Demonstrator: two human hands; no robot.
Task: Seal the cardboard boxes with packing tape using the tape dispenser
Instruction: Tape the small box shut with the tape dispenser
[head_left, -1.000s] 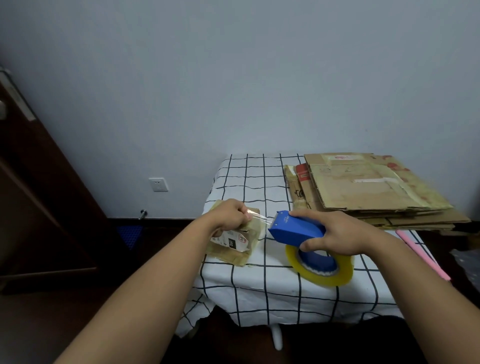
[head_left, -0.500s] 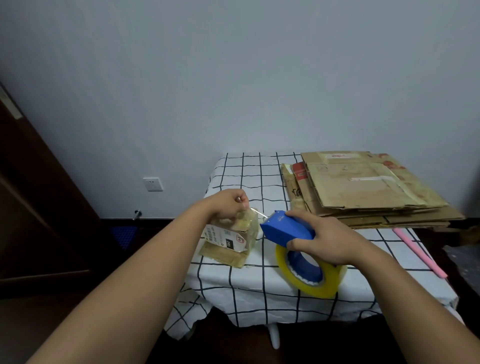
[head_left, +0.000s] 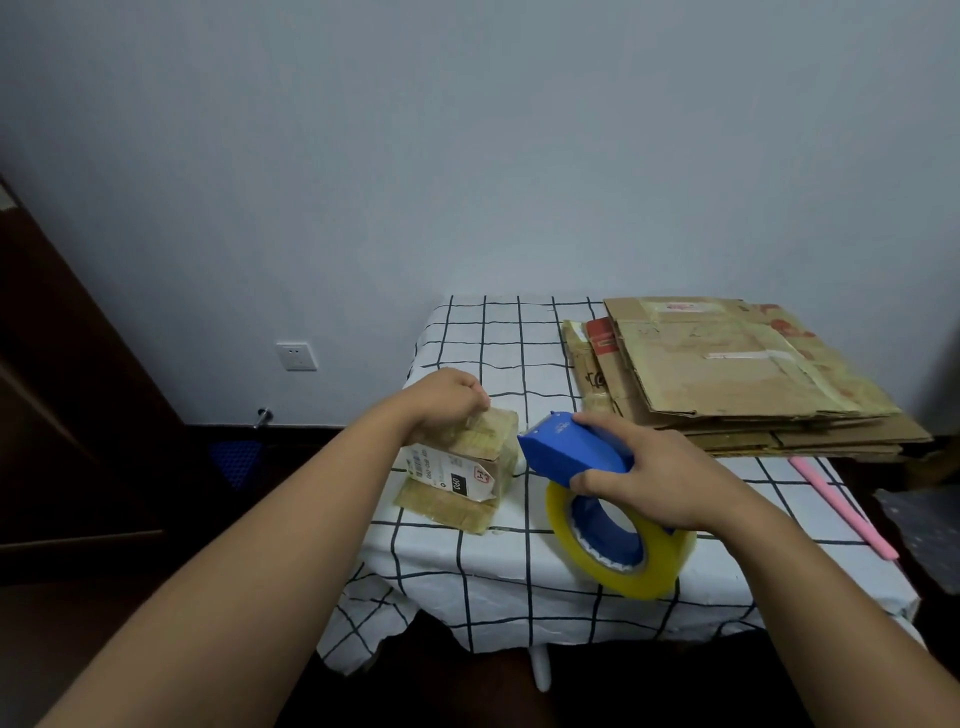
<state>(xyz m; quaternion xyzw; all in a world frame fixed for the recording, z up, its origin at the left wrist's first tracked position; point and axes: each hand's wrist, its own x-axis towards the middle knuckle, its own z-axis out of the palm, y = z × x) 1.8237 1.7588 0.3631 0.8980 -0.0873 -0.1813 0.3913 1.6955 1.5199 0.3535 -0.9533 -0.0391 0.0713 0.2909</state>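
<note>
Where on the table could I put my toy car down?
Bare cloth shows at the back of the table, between the wall and the small box, left of the flattened cardboard stack. Another bare strip runs along the front edge, below the box. The middle is crowded: left hand on the box, right hand gripping the tape dispenser.

The left hand (head_left: 448, 402) covers the small box's (head_left: 467, 462) far top corner; the label print there is too small to read; the right hand (head_left: 652, 475) hides the dispenser's (head_left: 571, 454) handle
</note>
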